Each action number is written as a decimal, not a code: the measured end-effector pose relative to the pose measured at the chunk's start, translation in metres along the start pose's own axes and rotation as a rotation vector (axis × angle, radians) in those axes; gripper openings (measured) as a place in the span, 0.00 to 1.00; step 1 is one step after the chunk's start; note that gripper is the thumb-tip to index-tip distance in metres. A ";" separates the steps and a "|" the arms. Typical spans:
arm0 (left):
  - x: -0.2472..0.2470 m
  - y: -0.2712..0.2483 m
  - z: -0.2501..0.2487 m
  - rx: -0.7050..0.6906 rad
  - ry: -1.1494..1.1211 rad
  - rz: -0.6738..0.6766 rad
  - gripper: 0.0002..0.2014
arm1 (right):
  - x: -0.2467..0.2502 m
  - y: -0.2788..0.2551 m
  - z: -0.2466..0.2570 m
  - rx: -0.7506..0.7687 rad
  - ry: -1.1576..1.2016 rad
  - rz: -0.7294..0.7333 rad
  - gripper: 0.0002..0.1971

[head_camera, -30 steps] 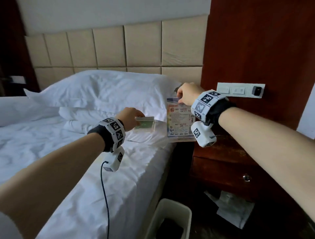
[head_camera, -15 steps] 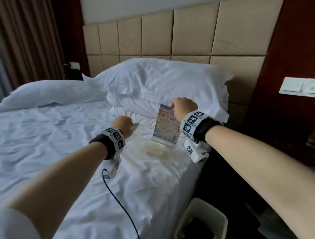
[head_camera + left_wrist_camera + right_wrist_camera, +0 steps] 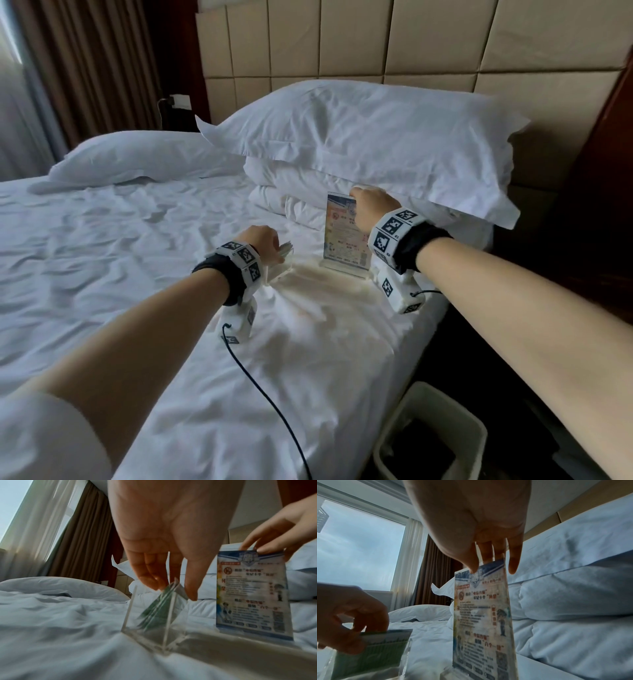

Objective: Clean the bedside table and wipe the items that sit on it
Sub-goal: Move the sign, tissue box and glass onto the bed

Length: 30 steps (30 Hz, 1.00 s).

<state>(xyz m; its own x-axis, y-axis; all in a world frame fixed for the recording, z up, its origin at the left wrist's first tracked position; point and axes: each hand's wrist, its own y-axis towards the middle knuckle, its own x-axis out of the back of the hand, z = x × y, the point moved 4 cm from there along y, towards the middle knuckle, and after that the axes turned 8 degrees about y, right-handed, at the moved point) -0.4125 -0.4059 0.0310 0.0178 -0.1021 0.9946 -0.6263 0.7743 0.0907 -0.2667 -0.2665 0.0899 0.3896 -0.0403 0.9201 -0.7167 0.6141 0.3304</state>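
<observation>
Setting-down step. My right hand (image 3: 371, 209) pinches the top edge of the tall sign (image 3: 346, 236), centre of the head view, thumb in front and fingers behind, its base on the sheet (image 3: 325, 325). My left hand (image 3: 263, 245) pinches the top of the low card stand (image 3: 154, 616), just left of the sign. To do this well I should let each base bed flat in the soft sheet before letting go (a clear foot tips easily). The sign's long axis runs upright, printed face toward me; the stand's card leans back, its long axis across the frame.
</observation>
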 end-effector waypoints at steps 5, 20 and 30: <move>0.016 0.000 -0.005 0.014 -0.024 -0.066 0.14 | 0.009 -0.007 -0.005 -0.011 -0.012 0.023 0.27; 0.075 -0.012 -0.151 -0.283 -0.230 -0.260 0.12 | 0.093 -0.062 -0.093 -0.053 0.047 -0.165 0.16; 0.034 -0.017 -0.356 -0.612 -0.277 -0.149 0.13 | 0.116 -0.156 -0.283 -0.383 -0.011 -0.253 0.13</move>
<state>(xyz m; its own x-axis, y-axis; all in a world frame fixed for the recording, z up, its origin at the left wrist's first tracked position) -0.1239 -0.2000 0.0815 -0.1811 -0.3272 0.9274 -0.0785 0.9448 0.3180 0.0541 -0.1445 0.0859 0.5176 -0.2335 0.8231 -0.3337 0.8308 0.4455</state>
